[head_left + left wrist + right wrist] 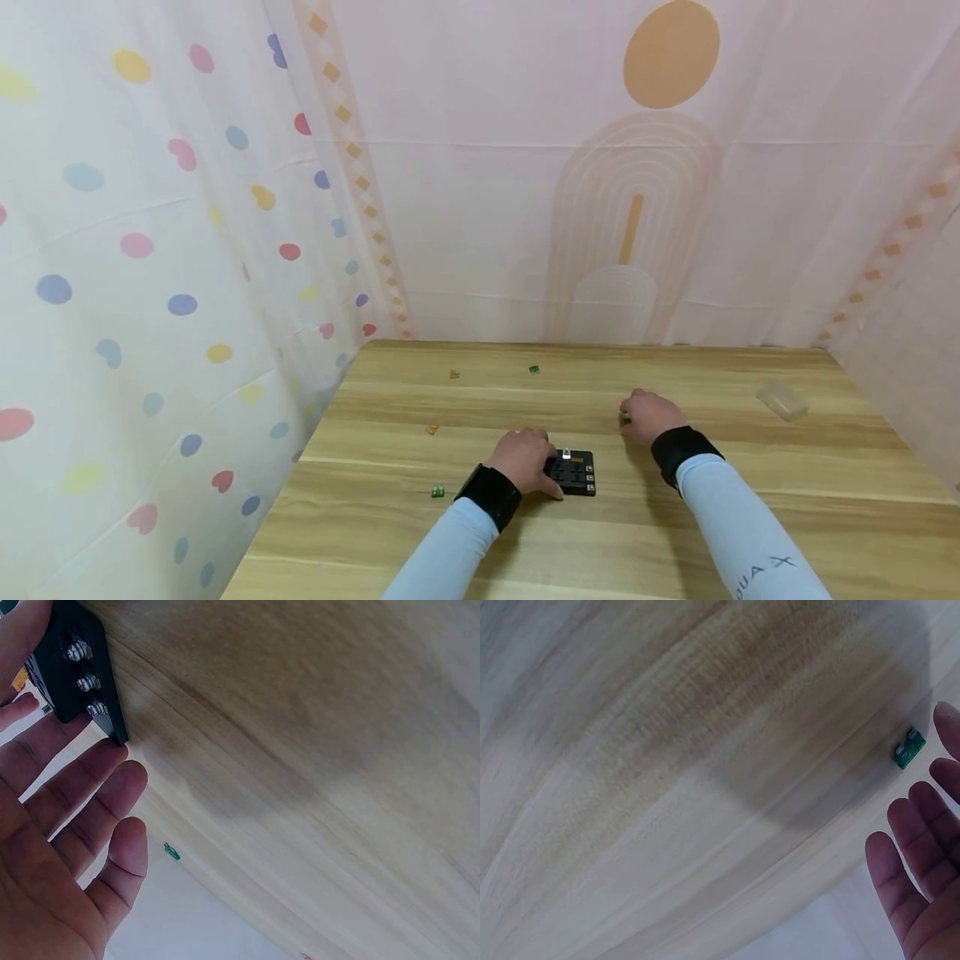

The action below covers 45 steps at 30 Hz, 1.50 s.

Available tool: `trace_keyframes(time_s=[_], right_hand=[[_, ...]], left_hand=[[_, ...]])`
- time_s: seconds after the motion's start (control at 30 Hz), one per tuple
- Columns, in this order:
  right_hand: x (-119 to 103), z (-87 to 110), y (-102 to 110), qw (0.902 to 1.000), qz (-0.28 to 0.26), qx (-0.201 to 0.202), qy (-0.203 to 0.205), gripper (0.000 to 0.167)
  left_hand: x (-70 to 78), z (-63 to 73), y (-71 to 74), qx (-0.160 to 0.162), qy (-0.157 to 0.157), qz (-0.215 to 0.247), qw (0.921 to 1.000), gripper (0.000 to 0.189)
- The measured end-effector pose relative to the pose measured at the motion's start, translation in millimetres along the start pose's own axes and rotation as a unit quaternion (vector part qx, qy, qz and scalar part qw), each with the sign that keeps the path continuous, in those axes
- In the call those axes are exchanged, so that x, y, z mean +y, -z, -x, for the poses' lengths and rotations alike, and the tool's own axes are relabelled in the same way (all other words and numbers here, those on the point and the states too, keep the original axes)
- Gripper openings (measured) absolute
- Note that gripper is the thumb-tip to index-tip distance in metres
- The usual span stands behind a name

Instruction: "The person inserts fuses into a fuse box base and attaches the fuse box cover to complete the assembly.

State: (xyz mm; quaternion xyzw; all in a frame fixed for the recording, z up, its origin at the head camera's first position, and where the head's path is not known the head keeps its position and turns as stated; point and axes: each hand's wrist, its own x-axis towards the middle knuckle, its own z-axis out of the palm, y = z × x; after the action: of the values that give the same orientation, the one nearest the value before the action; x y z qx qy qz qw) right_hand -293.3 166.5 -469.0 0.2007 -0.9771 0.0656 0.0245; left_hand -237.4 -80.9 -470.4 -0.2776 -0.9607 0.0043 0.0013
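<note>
A black fuse block (581,479) lies on the wooden table, with a row of metal screw terminals (88,681) along one side. My left hand (522,460) grips it at its left part, thumb and fingers on opposite edges. An orange piece (577,459) shows on top of the block, near its far edge. Over to the right, my right hand (652,417) reaches low over the table. A green blade fuse (909,748) lies there by its thumb and fingertips, and the right wrist view shows a gap between fuse and fingers.
Farther left lie two orange fuses (453,375), one nearer me, and two green fuses: one at the back (534,369), one (438,492) left of my left wrist. A clear plastic box (782,400) sits at the right. A patterned curtain (480,208) hangs behind the table.
</note>
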Motion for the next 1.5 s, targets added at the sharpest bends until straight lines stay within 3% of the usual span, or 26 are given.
trace_keyframes(time_s=[0.43, 1.07, 1.5], right_hand=[[-6.4, -2.3, -1.8, 0.9996, 0.001, -0.023, -0.016, 0.007], [-7.5, 2.0, -1.5, 1.0000, 0.002, 0.003, -0.009, 0.010], [-0.8, 1.8, -12.4, 0.9994, 0.010, 0.025, -0.019, 0.016]], left_hand=[[1.9, 1.3, 2.4, -0.012, 0.008, 0.003, 0.9999, 0.057], [1.9, -0.6, 1.2, -0.016, 0.007, 0.001, 0.9998, 0.057], [1.7, -0.9, 0.0, -0.016, 0.009, 0.006, 0.9998, 0.056]])
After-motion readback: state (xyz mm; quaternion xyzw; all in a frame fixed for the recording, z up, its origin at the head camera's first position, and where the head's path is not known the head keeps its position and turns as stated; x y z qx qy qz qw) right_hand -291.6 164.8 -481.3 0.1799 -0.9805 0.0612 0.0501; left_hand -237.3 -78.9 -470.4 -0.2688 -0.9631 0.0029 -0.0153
